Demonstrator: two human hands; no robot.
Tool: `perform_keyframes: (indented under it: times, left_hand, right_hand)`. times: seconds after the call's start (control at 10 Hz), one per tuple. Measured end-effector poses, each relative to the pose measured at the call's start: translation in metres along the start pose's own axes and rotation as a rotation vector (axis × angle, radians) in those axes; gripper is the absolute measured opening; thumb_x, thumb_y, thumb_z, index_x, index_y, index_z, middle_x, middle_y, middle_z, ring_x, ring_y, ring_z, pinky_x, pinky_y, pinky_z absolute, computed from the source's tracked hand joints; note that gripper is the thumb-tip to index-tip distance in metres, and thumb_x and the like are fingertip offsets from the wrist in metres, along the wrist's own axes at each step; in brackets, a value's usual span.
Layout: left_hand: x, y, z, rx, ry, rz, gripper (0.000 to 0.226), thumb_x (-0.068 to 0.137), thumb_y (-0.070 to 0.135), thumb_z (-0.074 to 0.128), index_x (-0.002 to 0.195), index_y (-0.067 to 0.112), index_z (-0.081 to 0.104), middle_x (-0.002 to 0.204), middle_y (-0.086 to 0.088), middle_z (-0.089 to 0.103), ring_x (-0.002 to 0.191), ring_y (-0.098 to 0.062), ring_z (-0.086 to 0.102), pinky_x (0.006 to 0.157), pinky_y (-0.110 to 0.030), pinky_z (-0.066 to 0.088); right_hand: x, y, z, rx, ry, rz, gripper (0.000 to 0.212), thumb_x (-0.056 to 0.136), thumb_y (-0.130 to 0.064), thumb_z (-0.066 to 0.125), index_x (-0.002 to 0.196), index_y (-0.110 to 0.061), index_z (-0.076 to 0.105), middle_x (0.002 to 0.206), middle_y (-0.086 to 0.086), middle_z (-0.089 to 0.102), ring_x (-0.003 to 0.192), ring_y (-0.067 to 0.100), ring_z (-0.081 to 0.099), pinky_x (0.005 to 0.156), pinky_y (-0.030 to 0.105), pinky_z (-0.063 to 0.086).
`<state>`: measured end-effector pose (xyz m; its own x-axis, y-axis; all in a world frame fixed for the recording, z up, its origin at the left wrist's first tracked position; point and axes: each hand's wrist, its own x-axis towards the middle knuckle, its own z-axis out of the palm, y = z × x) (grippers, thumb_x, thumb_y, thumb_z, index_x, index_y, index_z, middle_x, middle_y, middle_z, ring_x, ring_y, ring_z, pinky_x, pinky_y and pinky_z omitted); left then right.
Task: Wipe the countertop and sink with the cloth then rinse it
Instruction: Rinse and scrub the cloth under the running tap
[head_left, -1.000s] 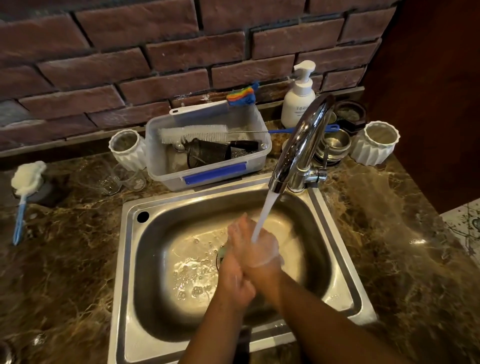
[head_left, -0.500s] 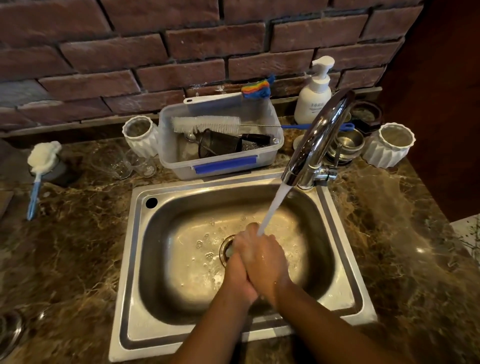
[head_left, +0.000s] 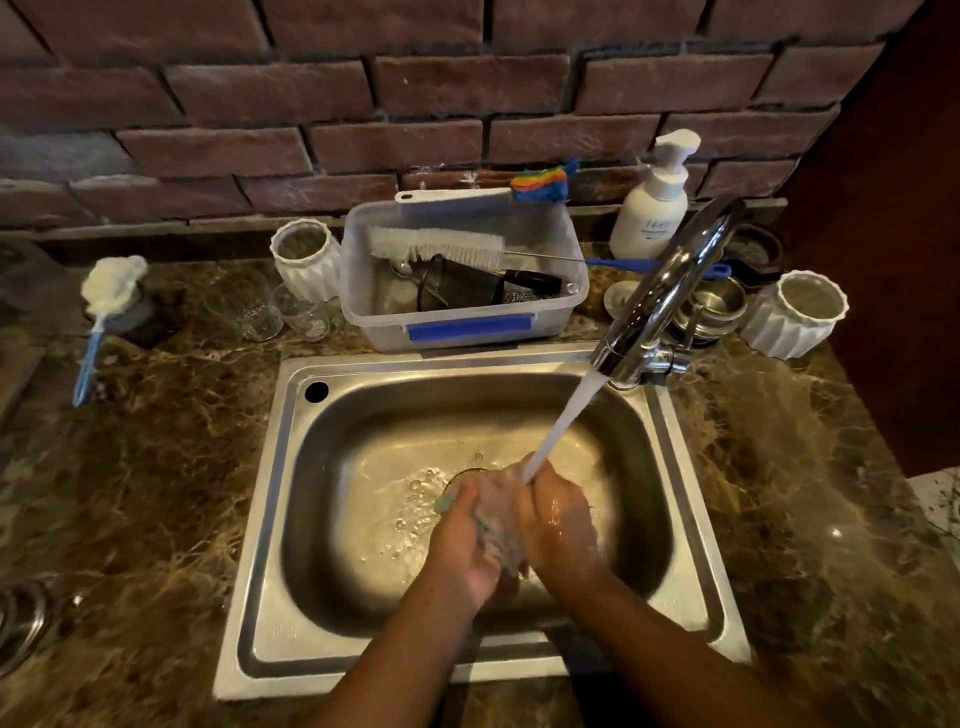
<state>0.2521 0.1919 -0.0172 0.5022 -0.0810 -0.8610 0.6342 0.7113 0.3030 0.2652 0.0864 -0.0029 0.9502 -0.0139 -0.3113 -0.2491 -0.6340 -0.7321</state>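
The marble countertop (head_left: 156, 493) surrounded the steel sink (head_left: 270, 519), whose tap (head_left: 670, 280) at two o'clock poured a stream (head_left: 566, 421) toward the basin's centre. There the left hand (head_left: 467, 540) and right hand (head_left: 561, 525) met, fingers of both curled round the wet cloth (head_left: 496, 519) squeezed between them under the water

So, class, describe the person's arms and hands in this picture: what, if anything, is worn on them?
Nothing is worn that shows. The left forearm and right forearm are bare to the frame's edge, with no sleeves. The left hand and right hand have no gloves. No watch, bracelet or ring is visible, though the fingers are blurred. The right hand glistens wet.
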Motion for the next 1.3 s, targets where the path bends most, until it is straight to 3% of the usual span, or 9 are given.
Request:
perform_keyframes:
  times: [0.1, 0.2, 0.3, 0.4, 0.5, 0.8, 1.0, 1.1, 1.3]
  left_hand:
    - [0.019, -0.017, 0.005, 0.060, -0.080, -0.061, 0.035, 0.108, 0.035, 0.039, 0.118, 0.013, 0.063, 0.099, -0.009, 0.065, 0.090, -0.015, 0.068, 0.081, -0.032, 0.056]
    - [-0.003, -0.011, 0.007, -0.855, -0.287, -0.333, 0.029, 0.107, 0.030, 0.044, 0.110, 0.015, 0.069, 0.082, -0.013, 0.063, 0.078, -0.013, 0.066, 0.070, -0.028, 0.055]
    - [-0.021, -0.024, 0.013, 0.030, -0.073, 0.076, 0.042, 0.096, 0.045, 0.053, 0.126, 0.020, 0.070, 0.108, -0.011, 0.077, 0.096, -0.024, 0.074, 0.080, -0.039, 0.059]
    - [-0.019, -0.018, 0.006, 0.110, -0.171, 0.105, 0.045, 0.103, 0.045, 0.044, 0.124, 0.015, 0.070, 0.117, -0.017, 0.074, 0.116, -0.036, 0.066, 0.107, -0.055, 0.047]
    - [-0.019, -0.003, 0.015, 0.080, 0.011, 0.099, 0.050, 0.104, 0.045, 0.042, 0.115, 0.005, 0.070, 0.105, -0.018, 0.077, 0.108, -0.035, 0.069, 0.102, -0.050, 0.050]
    - [-0.022, -0.013, 0.029, 0.087, -0.063, 0.090, 0.044, 0.097, 0.047, 0.055, 0.125, 0.016, 0.069, 0.100, -0.008, 0.074, 0.075, -0.018, 0.071, 0.058, -0.027, 0.057]
    - [-0.028, -0.010, 0.014, 0.242, -0.036, 0.132, 0.045, 0.102, 0.045, 0.047, 0.119, 0.010, 0.070, 0.113, -0.017, 0.076, 0.113, -0.037, 0.068, 0.108, -0.056, 0.046]
    - [-0.017, 0.003, 0.019, 0.155, 0.054, 0.112, 0.048, 0.102, 0.046, 0.050, 0.118, 0.005, 0.069, 0.109, -0.019, 0.076, 0.108, -0.038, 0.070, 0.102, -0.054, 0.052]
    - [-0.009, -0.002, 0.031, 0.128, -0.020, 0.066, 0.041, 0.105, 0.046, 0.042, 0.109, 0.012, 0.065, 0.099, -0.005, 0.066, 0.086, -0.019, 0.065, 0.078, -0.037, 0.052]
  right_hand:
    - [-0.018, -0.017, 0.022, -0.124, -0.017, -0.043, 0.031, 0.106, -0.032, 0.043, 0.109, -0.011, 0.065, 0.100, 0.010, 0.071, 0.093, 0.027, 0.069, 0.080, 0.028, 0.052]
    - [0.005, -0.007, 0.015, -0.186, 0.144, -0.015, 0.028, 0.102, -0.041, 0.048, 0.086, -0.025, 0.064, 0.076, -0.002, 0.069, 0.072, 0.023, 0.070, 0.068, 0.034, 0.058]
    - [0.031, 0.010, -0.010, -0.104, 0.071, 0.074, 0.019, 0.099, -0.038, 0.052, 0.085, -0.028, 0.058, 0.075, -0.010, 0.065, 0.072, 0.015, 0.066, 0.073, 0.042, 0.061]
    - [0.040, 0.018, -0.020, -0.071, 0.117, 0.094, 0.019, 0.100, -0.041, 0.050, 0.093, -0.025, 0.058, 0.079, -0.005, 0.067, 0.074, 0.016, 0.066, 0.069, 0.042, 0.060]
    - [0.020, 0.003, -0.016, 0.005, 0.136, 0.026, 0.019, 0.102, -0.035, 0.051, 0.093, -0.021, 0.060, 0.074, -0.005, 0.065, 0.067, 0.013, 0.065, 0.057, 0.027, 0.055]
    - [0.013, -0.008, 0.002, -0.080, 0.115, -0.044, 0.016, 0.099, -0.032, 0.057, 0.084, -0.030, 0.061, 0.081, -0.004, 0.069, 0.079, 0.019, 0.068, 0.060, 0.019, 0.042]
    - [0.045, 0.014, -0.032, 0.113, 0.175, 0.037, 0.017, 0.102, -0.028, 0.054, 0.099, -0.013, 0.062, 0.079, 0.011, 0.067, 0.068, 0.020, 0.066, 0.066, 0.032, 0.058]
    - [0.027, 0.007, -0.025, 0.103, 0.209, 0.022, 0.015, 0.102, -0.026, 0.053, 0.096, -0.016, 0.062, 0.077, 0.005, 0.068, 0.069, 0.018, 0.067, 0.063, 0.042, 0.059]
    - [-0.009, -0.020, 0.010, -0.012, 0.043, -0.133, 0.021, 0.104, -0.037, 0.048, 0.085, -0.032, 0.057, 0.079, -0.009, 0.064, 0.073, 0.005, 0.061, 0.062, 0.015, 0.042]
